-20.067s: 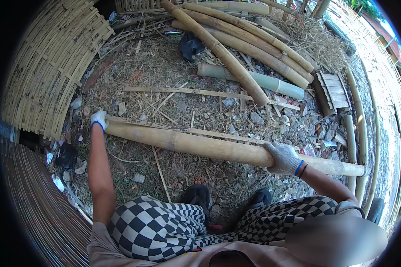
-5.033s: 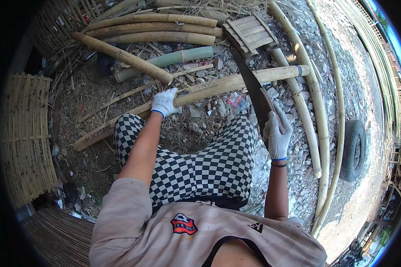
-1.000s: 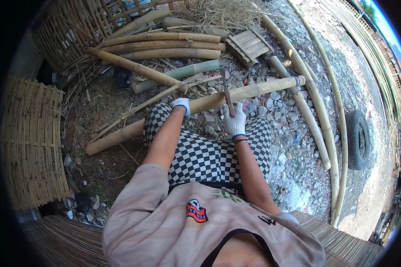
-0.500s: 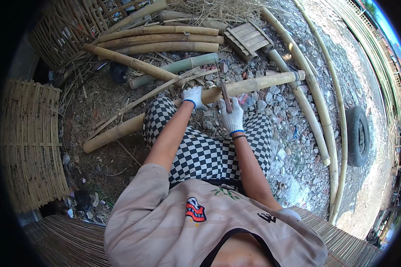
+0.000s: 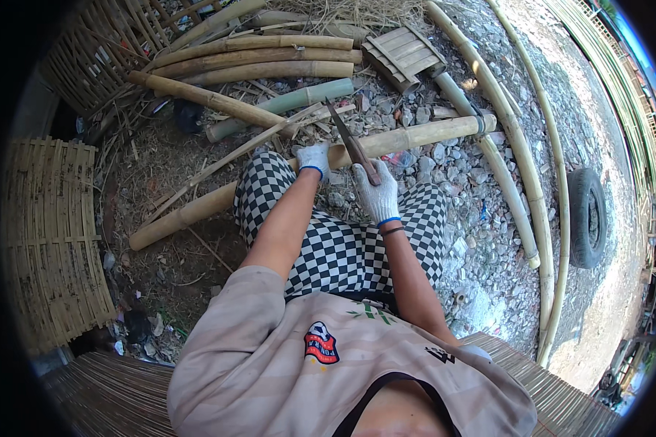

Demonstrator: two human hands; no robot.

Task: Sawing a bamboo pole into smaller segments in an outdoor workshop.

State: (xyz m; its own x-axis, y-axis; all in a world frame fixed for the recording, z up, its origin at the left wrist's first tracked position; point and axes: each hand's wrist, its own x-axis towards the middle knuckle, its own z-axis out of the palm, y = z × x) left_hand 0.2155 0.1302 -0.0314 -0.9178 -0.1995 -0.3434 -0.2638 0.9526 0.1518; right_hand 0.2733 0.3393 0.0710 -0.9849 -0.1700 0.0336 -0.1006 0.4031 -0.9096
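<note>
A thick, pale bamboo pole (image 5: 423,136) lies slantwise before me, across my checkered trousers (image 5: 324,251). My left hand (image 5: 314,159), in a white work glove with a blue cuff, is closed around the pole left of its middle. My gloved right hand (image 5: 377,191) grips the wooden handle of a knife (image 5: 353,148). Its dark, tapering blade points away and to the left, crossing over the pole just right of my left hand. A yellowish, freshly exposed patch shows on the pole beside the blade. Whether the edge touches the bamboo is hard to tell.
More bamboo poles (image 5: 262,57) lie stacked at the far left, with a greenish length (image 5: 291,106) nearer. A slatted bamboo piece (image 5: 404,57) rests on the stones. Long poles (image 5: 514,146) and a tyre (image 5: 587,218) lie right. Woven bamboo panels (image 5: 51,240) stand left.
The knife's blade has swung to the left, its tip now farther left, while my right hand stays near the same spot. My left hand keeps its hold on the pole.
</note>
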